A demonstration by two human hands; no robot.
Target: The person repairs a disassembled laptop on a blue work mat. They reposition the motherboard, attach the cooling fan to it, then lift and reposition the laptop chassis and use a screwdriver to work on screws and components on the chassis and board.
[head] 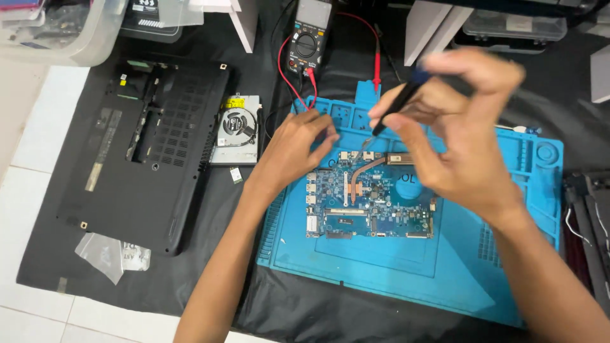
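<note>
A blue laptop motherboard (368, 203) with a copper heat pipe (365, 171) lies on a blue repair mat (508, 254). My left hand (292, 152) rests on the board's upper left corner, its fingers curled and touching the mat and board edge. Raised above the board, my right hand (457, 133) is blurred and holds a thin black tool (397, 105) between thumb and fingers, tip pointing down-left toward the board's top edge.
A multimeter (308, 41) with red and black leads sits at the back. The black laptop bottom cover (152, 146) and a cooling fan (238, 127) lie to the left. Plastic bags (111, 254), clear storage boxes (57, 32) and laptop parts (591, 228) at the right edge.
</note>
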